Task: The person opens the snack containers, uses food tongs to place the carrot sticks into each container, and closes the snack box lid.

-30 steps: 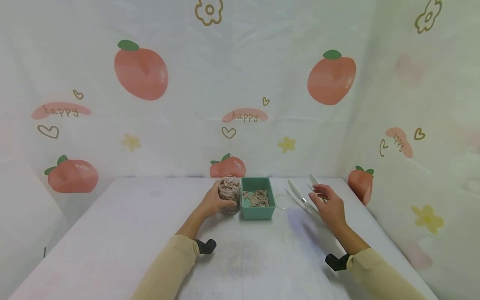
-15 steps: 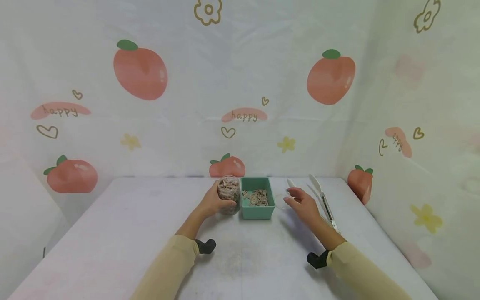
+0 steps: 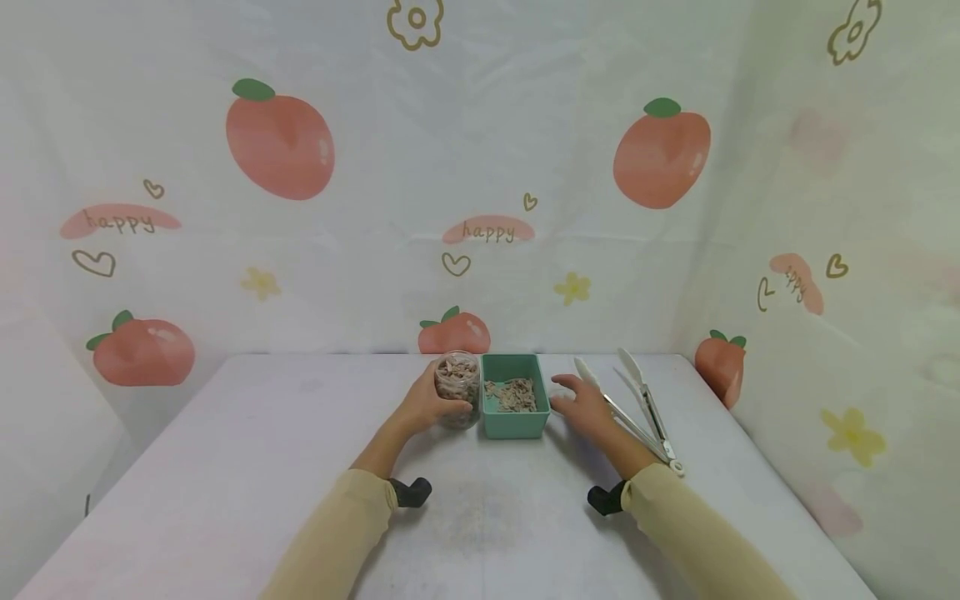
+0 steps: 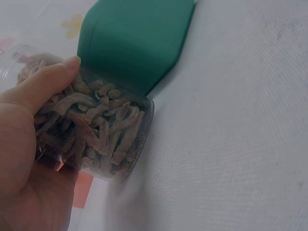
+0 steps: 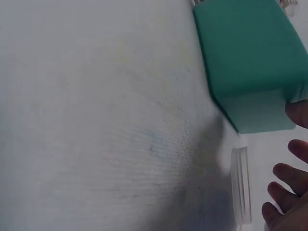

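Observation:
In the head view my left hand (image 3: 426,403) grips a clear plastic jar (image 3: 459,385) full of brownish dried strips. The left wrist view shows its thumb across the side of that jar (image 4: 96,125). Right beside the jar stands a green rectangular box (image 3: 516,427), with a layer of similar strips (image 3: 517,395) in it. My right hand (image 3: 588,410) is at the box's right side, fingers spread and holding nothing. Its thumb overlaps the box's edge in the right wrist view; contact is unclear. Near those fingers a clear round lid (image 5: 241,186) lies on the table.
Metal tongs (image 3: 652,417) with pale tips lie spread on the right of the white table (image 3: 480,525), partly behind the right forearm. A patterned curtain (image 3: 360,275) hangs behind the table's far edge and along the right.
My right hand has let go of the tongs, leaving them on the table, and has moved left to the green box and lid. My left hand stays on the jar.

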Tool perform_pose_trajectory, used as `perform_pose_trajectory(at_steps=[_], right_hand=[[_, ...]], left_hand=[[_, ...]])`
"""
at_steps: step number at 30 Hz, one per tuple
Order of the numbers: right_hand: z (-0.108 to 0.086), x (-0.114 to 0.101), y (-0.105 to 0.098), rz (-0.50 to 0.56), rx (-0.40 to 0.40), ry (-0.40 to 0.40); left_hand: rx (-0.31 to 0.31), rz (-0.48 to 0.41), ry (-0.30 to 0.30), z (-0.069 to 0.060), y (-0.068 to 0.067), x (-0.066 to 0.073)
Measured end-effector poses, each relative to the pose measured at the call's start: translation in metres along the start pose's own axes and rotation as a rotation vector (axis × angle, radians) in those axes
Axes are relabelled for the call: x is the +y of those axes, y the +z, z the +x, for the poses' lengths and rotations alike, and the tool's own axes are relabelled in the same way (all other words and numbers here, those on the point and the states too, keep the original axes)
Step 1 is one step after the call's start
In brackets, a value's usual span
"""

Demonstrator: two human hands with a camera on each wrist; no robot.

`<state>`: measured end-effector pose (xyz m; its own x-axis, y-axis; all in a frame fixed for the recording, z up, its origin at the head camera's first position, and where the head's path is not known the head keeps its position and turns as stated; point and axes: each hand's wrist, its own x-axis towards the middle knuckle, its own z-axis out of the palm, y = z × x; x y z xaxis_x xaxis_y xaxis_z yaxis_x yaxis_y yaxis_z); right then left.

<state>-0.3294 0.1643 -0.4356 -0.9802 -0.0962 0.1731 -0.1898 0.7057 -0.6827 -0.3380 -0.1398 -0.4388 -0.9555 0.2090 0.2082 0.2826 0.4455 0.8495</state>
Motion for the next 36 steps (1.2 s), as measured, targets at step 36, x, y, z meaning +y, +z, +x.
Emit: perform_pose_trajectory(at_steps=[36], right_hand=[[0.022,0.020,0.011,-0.181,-0.097,0.057]], left_hand=[[-0.017,-0.006,-0.022,0.001,-0.001,0.000]])
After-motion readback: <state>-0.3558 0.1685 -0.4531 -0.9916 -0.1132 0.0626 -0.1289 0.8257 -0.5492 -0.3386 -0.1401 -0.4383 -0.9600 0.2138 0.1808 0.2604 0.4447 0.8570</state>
